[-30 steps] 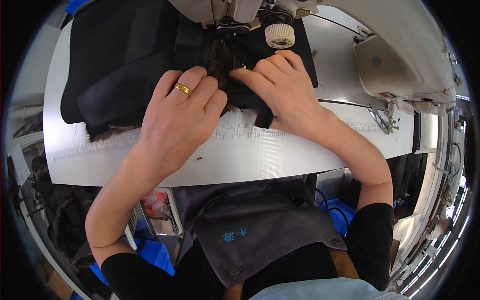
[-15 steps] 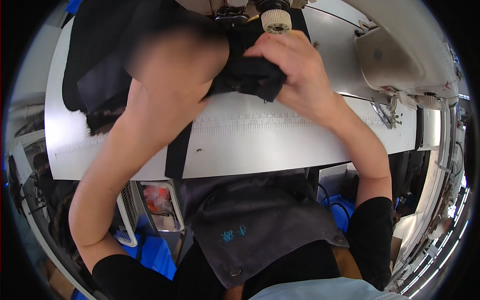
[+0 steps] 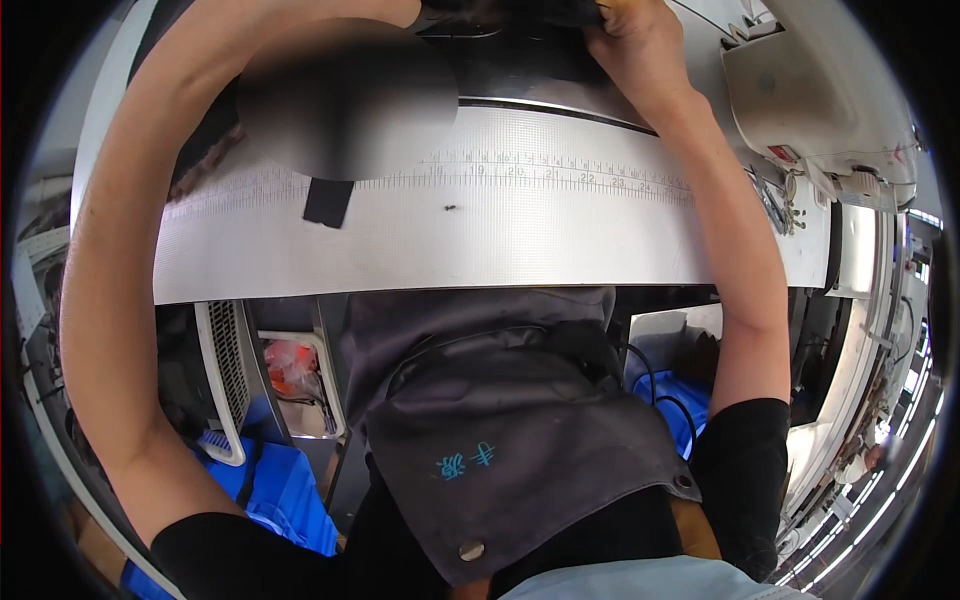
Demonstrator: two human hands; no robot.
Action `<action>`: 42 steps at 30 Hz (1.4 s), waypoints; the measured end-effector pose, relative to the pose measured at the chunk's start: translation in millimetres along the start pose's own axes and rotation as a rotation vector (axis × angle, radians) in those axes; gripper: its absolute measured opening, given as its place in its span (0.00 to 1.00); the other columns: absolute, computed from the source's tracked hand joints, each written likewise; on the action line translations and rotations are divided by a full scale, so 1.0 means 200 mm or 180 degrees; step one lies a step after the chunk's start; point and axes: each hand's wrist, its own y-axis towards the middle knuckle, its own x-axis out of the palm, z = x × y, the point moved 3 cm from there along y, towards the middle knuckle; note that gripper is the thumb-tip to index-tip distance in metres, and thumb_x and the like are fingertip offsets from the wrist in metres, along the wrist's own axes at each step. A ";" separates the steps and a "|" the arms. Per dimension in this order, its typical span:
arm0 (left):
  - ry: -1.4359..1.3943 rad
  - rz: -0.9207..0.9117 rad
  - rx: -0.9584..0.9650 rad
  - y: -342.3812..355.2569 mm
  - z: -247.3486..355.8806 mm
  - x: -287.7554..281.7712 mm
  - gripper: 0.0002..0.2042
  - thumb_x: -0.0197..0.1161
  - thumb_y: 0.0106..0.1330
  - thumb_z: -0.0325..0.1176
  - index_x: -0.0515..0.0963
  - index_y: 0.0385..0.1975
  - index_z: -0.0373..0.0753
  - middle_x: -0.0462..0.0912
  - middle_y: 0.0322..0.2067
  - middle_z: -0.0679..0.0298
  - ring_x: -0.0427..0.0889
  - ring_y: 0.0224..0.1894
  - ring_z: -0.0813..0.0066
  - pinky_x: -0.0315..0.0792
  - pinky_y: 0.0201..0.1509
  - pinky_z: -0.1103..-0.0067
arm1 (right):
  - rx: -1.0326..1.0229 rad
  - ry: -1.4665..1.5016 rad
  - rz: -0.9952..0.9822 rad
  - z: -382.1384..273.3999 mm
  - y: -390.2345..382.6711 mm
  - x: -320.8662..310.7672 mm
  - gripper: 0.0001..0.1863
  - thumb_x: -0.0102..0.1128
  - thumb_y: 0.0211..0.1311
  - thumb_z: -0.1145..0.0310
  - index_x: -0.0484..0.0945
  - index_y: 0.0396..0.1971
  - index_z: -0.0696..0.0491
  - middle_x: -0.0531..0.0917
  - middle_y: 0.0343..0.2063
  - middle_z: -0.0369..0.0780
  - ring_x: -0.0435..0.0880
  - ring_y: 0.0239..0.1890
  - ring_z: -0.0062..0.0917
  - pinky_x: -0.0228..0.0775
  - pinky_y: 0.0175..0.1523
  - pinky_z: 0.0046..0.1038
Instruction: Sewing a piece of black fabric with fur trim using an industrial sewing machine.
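My right hand (image 3: 640,50) is at the top, right of centre, with its fingers closed on the edge of a black cloth (image 3: 520,14). My left arm curves up the left side, and only the edge of my left hand (image 3: 400,10) shows at the top rim; its fingers are out of sight. The cloth spans the gap between both hands, partly cut off by the frame. A short black fabric strip (image 3: 328,203) lies on the metal table (image 3: 520,245), its upper part hidden by a blurred patch.
An off-white sewing machine body (image 3: 800,110) stands at the right. Ruler markings run across the table, with a dark speck (image 3: 450,208) in front. Small metal parts (image 3: 780,205) lie near the right edge. Below are a tray (image 3: 300,385) and blue plastic (image 3: 275,490).
Both hands have moved farther up and away, the right one still with black cloth. The table appears higher in view, and the black strip has slid away from its front edge.
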 end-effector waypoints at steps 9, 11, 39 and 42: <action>-0.0001 -0.0075 0.0129 0.01 -0.01 0.00 0.12 0.64 0.44 0.28 0.80 0.25 0.24 0.80 0.17 0.55 0.78 0.20 0.70 0.71 0.29 0.77 | 0.0698 -0.0523 -0.0750 0.28 -0.09 -0.18 0.15 0.61 0.40 0.81 0.79 0.33 0.53 0.82 0.33 0.41 0.80 0.40 0.41 0.74 0.42 0.37; -0.0004 0.0054 0.0074 -0.08 -0.03 -0.05 0.12 0.63 0.44 0.28 0.79 0.24 0.24 0.79 0.16 0.56 0.76 0.19 0.71 0.70 0.27 0.76 | -0.0145 -0.0723 -0.0188 0.11 -0.11 -0.19 0.10 0.64 0.42 0.78 0.81 0.29 0.55 0.83 0.31 0.42 0.81 0.39 0.41 0.72 0.47 0.38; 0.1763 0.1678 0.2163 -0.24 -0.06 0.44 0.05 0.62 0.46 0.28 0.77 0.24 0.38 0.80 0.27 0.63 0.76 0.42 0.69 0.71 0.43 0.78 | -0.0761 -0.0911 -0.0552 -0.11 -0.25 -0.34 0.25 0.68 0.44 0.70 0.80 0.48 0.50 0.81 0.46 0.36 0.79 0.49 0.33 0.66 0.57 0.38; 0.1580 0.1603 0.2110 -0.25 -0.07 0.43 0.08 0.63 0.45 0.27 0.77 0.27 0.37 0.80 0.30 0.63 0.76 0.41 0.69 0.71 0.42 0.78 | -0.1077 0.0230 -0.0599 -0.40 -0.14 -0.28 0.31 0.71 0.40 0.69 0.77 0.51 0.54 0.80 0.50 0.39 0.77 0.54 0.36 0.63 0.61 0.38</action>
